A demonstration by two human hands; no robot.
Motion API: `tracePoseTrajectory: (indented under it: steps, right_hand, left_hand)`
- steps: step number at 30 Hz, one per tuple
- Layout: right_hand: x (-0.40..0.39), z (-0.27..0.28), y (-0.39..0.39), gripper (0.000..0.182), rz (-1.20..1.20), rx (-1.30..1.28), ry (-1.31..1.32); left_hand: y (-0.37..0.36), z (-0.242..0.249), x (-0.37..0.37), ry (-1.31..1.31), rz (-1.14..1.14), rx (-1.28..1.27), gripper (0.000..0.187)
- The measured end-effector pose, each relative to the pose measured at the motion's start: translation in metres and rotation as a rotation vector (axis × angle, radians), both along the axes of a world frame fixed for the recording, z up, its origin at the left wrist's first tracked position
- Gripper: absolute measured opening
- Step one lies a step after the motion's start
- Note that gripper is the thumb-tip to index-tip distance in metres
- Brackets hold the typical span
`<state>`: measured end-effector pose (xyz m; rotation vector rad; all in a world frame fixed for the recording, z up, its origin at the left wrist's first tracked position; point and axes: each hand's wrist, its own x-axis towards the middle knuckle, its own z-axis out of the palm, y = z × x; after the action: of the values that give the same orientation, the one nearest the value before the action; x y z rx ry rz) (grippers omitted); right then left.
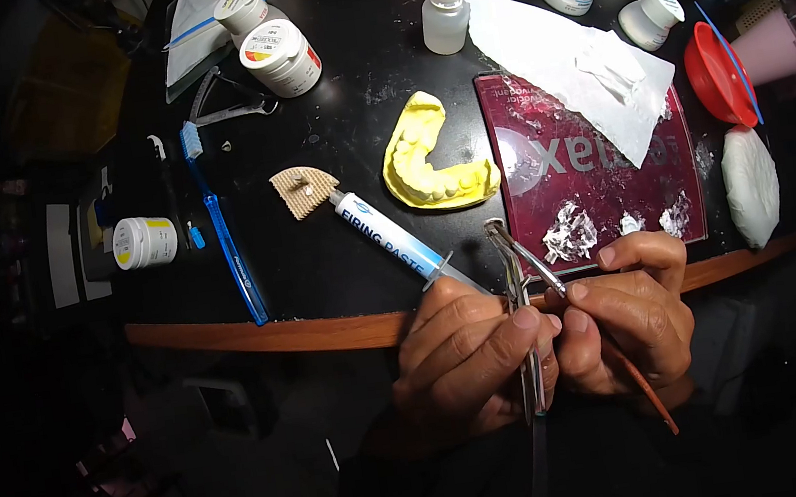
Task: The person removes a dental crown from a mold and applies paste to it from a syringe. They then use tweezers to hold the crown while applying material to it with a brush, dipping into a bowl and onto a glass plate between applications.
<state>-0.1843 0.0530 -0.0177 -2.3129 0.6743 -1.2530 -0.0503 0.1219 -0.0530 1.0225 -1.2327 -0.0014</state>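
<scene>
My left hand (471, 354) is closed around metal tweezers (514, 279), which point up and away from me. A small pale piece, perhaps a dental crown (494, 225), sits at their tips; its details are too small to make out. My right hand (635, 314) pinches a thin brush (620, 355) with a reddish-brown handle and a metal ferrule. The brush's tip reaches the small piece. Just beyond my left hand lies a firing paste syringe (386, 235). Above the tweezers rests a yellow dental model (428, 170). Close to my right hand is a dark red mixing slab (529, 183) with white paste (570, 232) on it.
White tissue (553, 51) covers part of the slab. A honeycomb firing tray (304, 190), blue toothbrush (232, 254), white jars (280, 59) and dropper bottle (445, 19) stand or lie around. At right are a red bowl (717, 75) and white pad (751, 185). The table's wooden edge (260, 335) is nearest me.
</scene>
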Motion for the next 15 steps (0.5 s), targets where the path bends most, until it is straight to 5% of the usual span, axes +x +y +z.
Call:
tracePoseTrajectory:
  steps: [15]
  right_hand:
    - [0.0017, -0.0012, 0.0001, 0.015, -0.010, -0.011, -0.010]
  left_hand:
    - [-0.0007, -0.0015, -0.0006, 0.026, -0.008, -0.025, 0.042]
